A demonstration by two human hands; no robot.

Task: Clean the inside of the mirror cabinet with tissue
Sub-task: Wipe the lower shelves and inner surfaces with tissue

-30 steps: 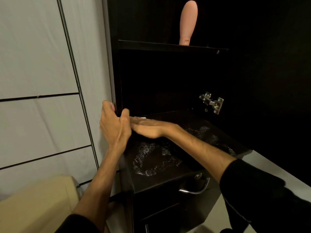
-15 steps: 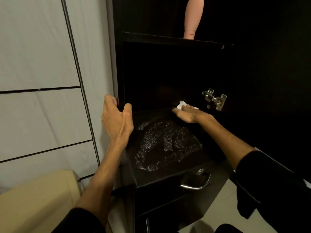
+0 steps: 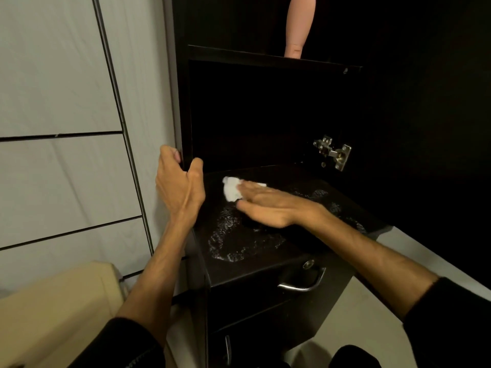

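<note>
Mirror cabinet (image 3: 265,115): dark, open at the front, fills the middle of the view from 12 o'clock down to centre. Interior is nearly black; back wall detail can't be made out. Its bottom shelf (image 3: 265,251) carries a shiny wet smear, running from centre toward 4 o'clock.

Tissue (image 3: 231,188): white, crumpled wad, on the shelf just left of centre, under the fingertips of the right hand (image 3: 268,205). Right hand lies flat, fingers straight and together, pressing the tissue down onto the shelf; forearm comes in from 4 o'clock.

Left hand (image 3: 178,181): at about 9 o'clock of the tissue, fingers and thumb curled round the cabinet's left side panel (image 3: 184,115), gripping the edge. Forearm comes up from 7 o'clock.

Metal hinge (image 3: 333,152): on the right inner wall, at 2 o'clock from the tissue, well apart from both hands.

Curved metal handle (image 3: 303,284): on the dark front below the shelf, toward 5 o'clock.

White tiled wall (image 3: 66,102) with dark grout lines fills the 9 o'clock side. Pale pink upright object (image 3: 299,25) stands on the cabinet's top edge at 12 o'clock.
</note>
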